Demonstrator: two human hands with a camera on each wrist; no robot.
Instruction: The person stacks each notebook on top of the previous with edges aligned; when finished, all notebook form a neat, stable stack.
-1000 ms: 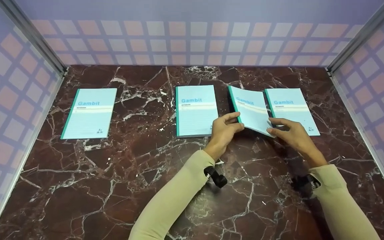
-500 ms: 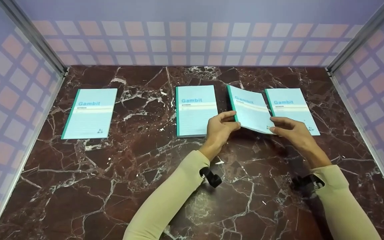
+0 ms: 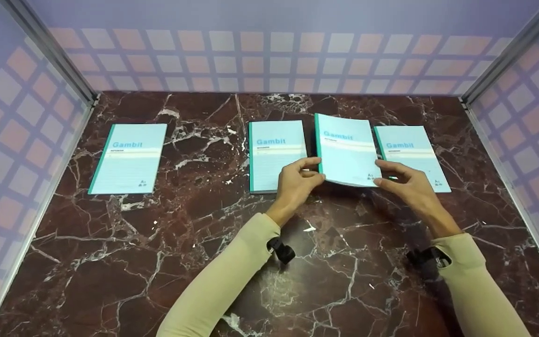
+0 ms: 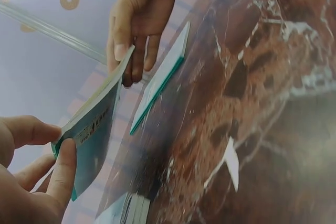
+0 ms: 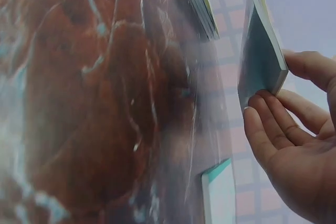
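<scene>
Between both hands a pale blue notebook (image 3: 346,152) with a green spine is held up off the table, its cover bowed slightly. My left hand (image 3: 295,185) pinches the spine side near the lower corner, thumb and fingers on opposite faces in the left wrist view. At the opposite edge, my right hand (image 3: 407,187) pinches the lower right corner; in the right wrist view its fingers (image 5: 268,121) support the underside. Below and left lies a notebook stack (image 3: 269,154), partly covered by my left hand. Another notebook (image 3: 412,154) lies to the right, partly hidden by my right hand.
A further notebook (image 3: 129,159) lies apart at the left of the dark red marble table (image 3: 194,262). Purple checked panels (image 3: 269,56) wall the back and both sides. A small white scrap (image 3: 309,229) lies near the middle front.
The held notebook has shifted left and upward from beside the right notebook, turning straighter. Both hands still grip it, the left having moved left over the stack's corner.
</scene>
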